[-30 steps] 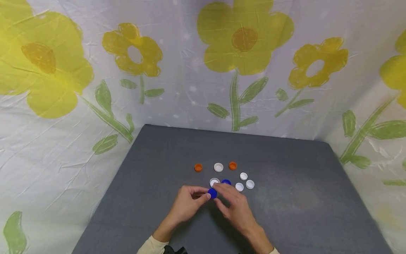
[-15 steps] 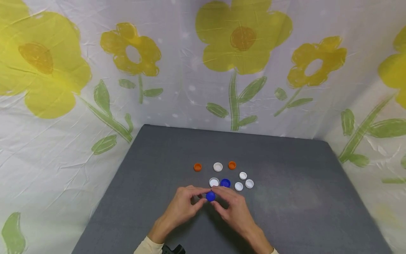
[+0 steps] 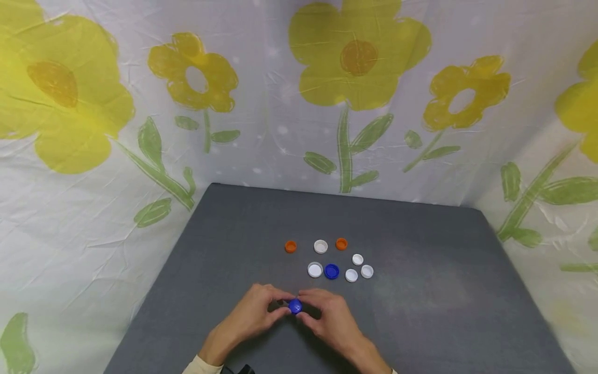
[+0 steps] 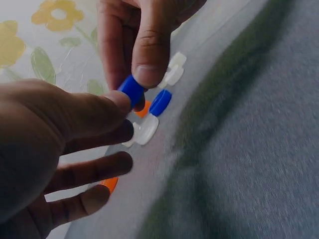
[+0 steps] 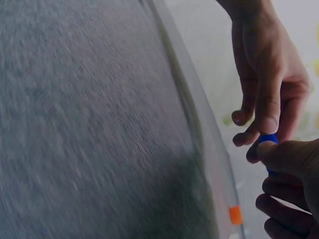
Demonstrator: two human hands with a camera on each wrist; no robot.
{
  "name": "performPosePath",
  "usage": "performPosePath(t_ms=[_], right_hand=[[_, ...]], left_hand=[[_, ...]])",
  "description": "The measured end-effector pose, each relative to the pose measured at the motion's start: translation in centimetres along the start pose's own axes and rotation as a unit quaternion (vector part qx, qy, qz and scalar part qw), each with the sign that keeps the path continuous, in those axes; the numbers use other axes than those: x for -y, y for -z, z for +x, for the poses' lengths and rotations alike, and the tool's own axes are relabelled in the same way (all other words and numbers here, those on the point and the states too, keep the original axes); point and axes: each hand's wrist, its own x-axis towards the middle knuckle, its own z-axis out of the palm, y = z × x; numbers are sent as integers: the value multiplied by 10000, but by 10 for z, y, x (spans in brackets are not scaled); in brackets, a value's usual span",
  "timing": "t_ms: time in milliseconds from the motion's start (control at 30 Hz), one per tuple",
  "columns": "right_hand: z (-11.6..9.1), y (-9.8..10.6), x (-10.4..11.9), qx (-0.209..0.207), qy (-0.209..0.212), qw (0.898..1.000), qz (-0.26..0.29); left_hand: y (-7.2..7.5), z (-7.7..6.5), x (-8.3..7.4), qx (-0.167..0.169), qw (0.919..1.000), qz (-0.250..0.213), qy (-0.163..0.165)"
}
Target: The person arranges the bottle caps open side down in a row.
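Observation:
Between both hands, above the near part of the table, is a small blue bottle cap (image 3: 295, 306). My left hand (image 3: 252, 314) pinches its left side between thumb and fingers. From the right, my right hand (image 3: 330, 318) pinches the same cap with thumb and fingertips. In the left wrist view the blue cap (image 4: 131, 91) sits between the two thumbs, its far side covered by fingers. Just beyond the hands lie another blue cap (image 3: 331, 271) and a white cap (image 3: 315, 269), side by side and apart from the hands.
More caps lie on the dark grey table (image 3: 420, 311): an orange cap (image 3: 290, 246), a white cap (image 3: 320, 246), a second orange cap (image 3: 341, 244), and a cluster with a small white cap (image 3: 357, 259). Behind stands a flower-printed curtain (image 3: 271, 104).
Both hands have drawn the blue cap toward the person and slightly left, away from the other caps. The second blue cap, partly covered before, now shows fully.

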Motion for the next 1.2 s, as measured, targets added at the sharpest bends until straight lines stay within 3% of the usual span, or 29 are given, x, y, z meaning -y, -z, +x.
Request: performPosePath(t_ms=[233,367,567,767,1000,1200], right_hand=[[-1,-13,9,795,-82,9948,-625],[-2,-17,13,1139,13,9893,-912],[-5,-19,18,1417,-69,9853,-948],[-7,-21,19,1500,64,9844,-919],[-8,-25,16,1509,498,9813,-1083],[-8,-23,15,1750,457,9778,-1056]], left_hand=[[3,-13,0,689,9966,423,132],[3,-23,0,915,9933,695,88],[0,-32,0,804,9893,1149,-407],[-6,-40,3,727,9775,1794,-838],[-11,-46,5,691,9727,1947,-1056],[-10,-46,5,845,9755,1824,-896]])
